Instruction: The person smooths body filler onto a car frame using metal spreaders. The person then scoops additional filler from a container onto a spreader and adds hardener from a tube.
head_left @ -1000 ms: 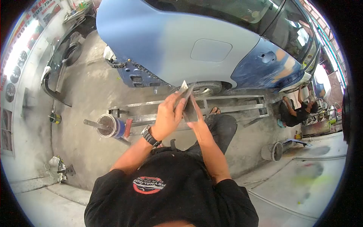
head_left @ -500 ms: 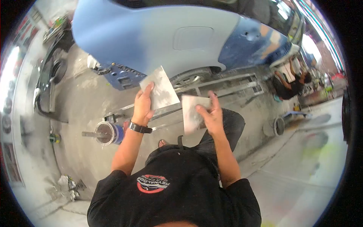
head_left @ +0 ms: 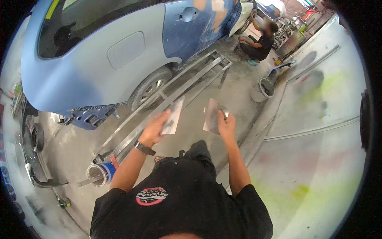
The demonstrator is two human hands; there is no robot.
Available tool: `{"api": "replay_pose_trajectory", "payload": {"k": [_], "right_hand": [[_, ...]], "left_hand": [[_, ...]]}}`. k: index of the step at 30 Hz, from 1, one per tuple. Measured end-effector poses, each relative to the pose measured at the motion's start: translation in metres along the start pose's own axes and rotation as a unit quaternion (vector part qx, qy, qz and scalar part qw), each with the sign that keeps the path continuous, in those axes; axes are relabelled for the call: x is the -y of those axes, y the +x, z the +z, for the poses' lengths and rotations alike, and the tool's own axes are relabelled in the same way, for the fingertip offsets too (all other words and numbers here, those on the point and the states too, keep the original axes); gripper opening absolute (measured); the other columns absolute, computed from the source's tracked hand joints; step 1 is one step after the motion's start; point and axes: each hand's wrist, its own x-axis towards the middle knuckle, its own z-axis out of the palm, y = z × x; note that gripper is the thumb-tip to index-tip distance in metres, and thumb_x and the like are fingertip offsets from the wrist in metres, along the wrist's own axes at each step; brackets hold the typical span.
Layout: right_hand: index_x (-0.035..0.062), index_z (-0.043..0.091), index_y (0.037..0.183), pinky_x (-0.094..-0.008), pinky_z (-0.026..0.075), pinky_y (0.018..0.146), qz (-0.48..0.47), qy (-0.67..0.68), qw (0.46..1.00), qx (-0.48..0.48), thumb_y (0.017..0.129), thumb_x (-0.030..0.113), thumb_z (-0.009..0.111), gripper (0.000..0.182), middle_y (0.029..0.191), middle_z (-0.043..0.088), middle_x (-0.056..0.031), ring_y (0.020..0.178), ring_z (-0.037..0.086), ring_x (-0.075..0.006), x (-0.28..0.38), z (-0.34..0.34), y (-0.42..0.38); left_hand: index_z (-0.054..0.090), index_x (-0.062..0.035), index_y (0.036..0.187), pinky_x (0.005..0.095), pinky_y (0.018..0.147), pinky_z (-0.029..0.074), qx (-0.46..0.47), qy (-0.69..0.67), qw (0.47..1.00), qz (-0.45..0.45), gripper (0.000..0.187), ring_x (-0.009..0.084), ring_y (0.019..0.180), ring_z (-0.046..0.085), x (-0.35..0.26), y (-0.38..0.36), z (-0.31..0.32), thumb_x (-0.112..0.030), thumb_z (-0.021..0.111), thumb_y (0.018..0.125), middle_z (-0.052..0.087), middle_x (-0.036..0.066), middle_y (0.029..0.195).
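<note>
My left hand (head_left: 154, 129), with a dark band on its wrist, grips a thin flat sheet (head_left: 173, 116) that has grey smudges on it. A second flat sheet (head_left: 213, 116), pale with a darker part, is held in my right hand (head_left: 226, 124), thumb across its face. The two sheets are apart, both raised in front of my body. Beyond them stands a blue and grey car (head_left: 89, 63), and neither hand touches it.
A long metal frame (head_left: 166, 98) lies beside the car's wheel (head_left: 153, 86). At the lower left is a blue and white bucket (head_left: 104, 174); another bucket (head_left: 263, 91) stands at the right. A person (head_left: 260, 44) squats near the car's far end. A pale wall (head_left: 318, 159) runs along the right.
The view has swung to the right, so the car now sits further left. Both sheets are tilted differently, and the gap between them is wider.
</note>
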Motion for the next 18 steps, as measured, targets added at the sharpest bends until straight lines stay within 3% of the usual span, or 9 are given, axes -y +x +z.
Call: {"api": "replay_pose_trajectory", "payload": {"k": [4,7,8,11,12,15,17,18], "right_hand": [[-0.0002,0.066,0.107,-0.0333,0.053,0.076,0.101,0.259,0.960,-0.013,0.097,0.027,0.065,0.029,0.101,0.070,-0.0085,0.084,0.067,-0.0169,-0.022,-0.059,0.031],[-0.0010,0.064,0.111,-0.0318,0.054,0.077,0.172,0.392,0.903,-0.031,0.096,0.028,0.068,0.033,0.104,0.070,-0.0087,0.086,0.067,-0.0170,-0.031,-0.100,0.061],[-0.0024,0.060,0.115,-0.0331,0.055,0.080,0.170,0.416,0.893,-0.030,0.094,0.030,0.069,0.039,0.106,0.069,-0.0100,0.089,0.067,-0.0188,-0.036,-0.114,0.071],[-0.0042,0.057,0.120,-0.0347,0.056,0.082,0.173,0.460,0.870,-0.038,0.093,0.031,0.070,0.046,0.106,0.068,-0.0118,0.094,0.067,-0.0216,-0.048,-0.142,0.086],[-0.0043,0.057,0.120,-0.0349,0.056,0.082,0.175,0.470,0.864,-0.041,0.093,0.031,0.070,0.046,0.106,0.068,-0.0120,0.095,0.067,-0.0220,-0.053,-0.150,0.090],[-0.0030,0.060,0.118,-0.0362,0.055,0.082,0.154,0.376,0.911,-0.074,0.093,0.031,0.070,0.043,0.106,0.067,-0.0110,0.096,0.067,-0.0208,-0.065,-0.144,0.086],[-0.0009,0.064,0.116,-0.0382,0.054,0.079,0.084,0.202,0.972,0.082,0.093,0.028,0.069,0.038,0.104,0.067,-0.0141,0.093,0.067,-0.0241,-0.049,-0.143,0.080],[-0.0002,0.065,0.116,-0.0395,0.054,0.079,-0.030,0.104,0.990,0.088,0.093,0.026,0.067,0.035,0.103,0.066,-0.0167,0.092,0.067,-0.0280,-0.035,-0.139,0.074]], "left_hand": [[0.065,-0.0021,0.113,0.0270,0.076,0.055,-0.016,0.088,0.978,0.190,0.028,0.0102,0.091,0.065,0.009,0.027,0.025,-0.025,0.067,0.097,0.070,0.004,0.100],[0.066,-0.0007,0.114,0.0258,0.072,0.054,-0.091,0.280,0.920,0.260,0.029,0.0095,0.087,0.065,0.030,0.040,0.052,-0.024,0.066,0.098,0.071,0.004,0.100],[0.069,0.0005,0.111,0.0254,0.069,0.052,-0.111,0.293,0.925,0.217,0.029,0.0080,0.079,0.063,0.036,0.039,0.069,-0.025,0.066,0.098,0.072,0.003,0.095],[0.070,0.0000,0.108,0.0264,0.066,0.051,-0.084,0.425,0.867,0.246,0.029,0.0076,0.073,0.061,0.064,0.058,0.095,-0.027,0.065,0.098,0.070,0.000,0.087],[0.071,-0.0022,0.107,0.0271,0.067,0.050,-0.091,0.443,0.871,0.193,0.028,0.0071,0.075,0.060,0.076,0.071,0.094,-0.028,0.064,0.099,0.068,-0.003,0.086],[0.066,-0.0041,0.119,0.0298,0.073,0.053,-0.047,0.192,0.968,0.154,0.031,0.0110,0.086,0.063,0.107,0.105,0.112,-0.028,0.062,0.100,0.069,0.001,0.102],[0.058,-0.0045,0.129,0.0338,0.084,0.053,-0.008,0.049,0.995,0.090,0.039,0.0157,0.099,0.063,0.100,0.104,0.153,-0.034,0.056,0.102,0.064,0.006,0.119],[0.054,-0.0046,0.134,0.0358,0.089,0.053,0.012,-0.022,0.998,0.056,0.044,0.0180,0.106,0.062,0.099,0.106,0.172,-0.036,0.053,0.104,0.061,0.008,0.127]]}}
